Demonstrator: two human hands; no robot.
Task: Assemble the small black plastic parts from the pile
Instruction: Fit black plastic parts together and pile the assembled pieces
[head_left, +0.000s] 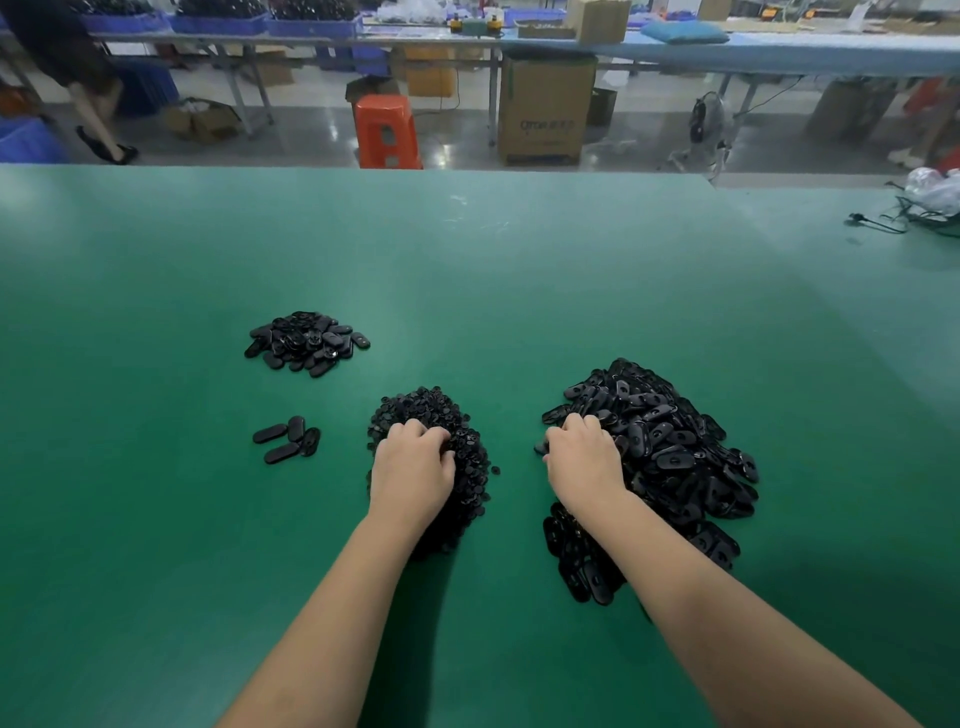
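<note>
Three heaps of black plastic parts lie on the green table (467, 270). A pile of small round pieces (441, 415) sits in the middle, and my left hand (410, 467) rests on it with fingers curled down into the pieces. To the right is a large pile of oval shells (670, 441); my right hand (584, 462) lies on its left edge, fingers curled into the ovals. What either hand holds is hidden. A smaller heap of oval parts (306, 343) lies at the far left, with several loose ovals (288, 439) nearer me.
The table's far edge (363, 167) runs across the view, with an orange stool (387, 130) and a cardboard box (545, 109) on the floor beyond. A black cable (878, 223) and a plastic bag (935, 192) lie at the table's far right.
</note>
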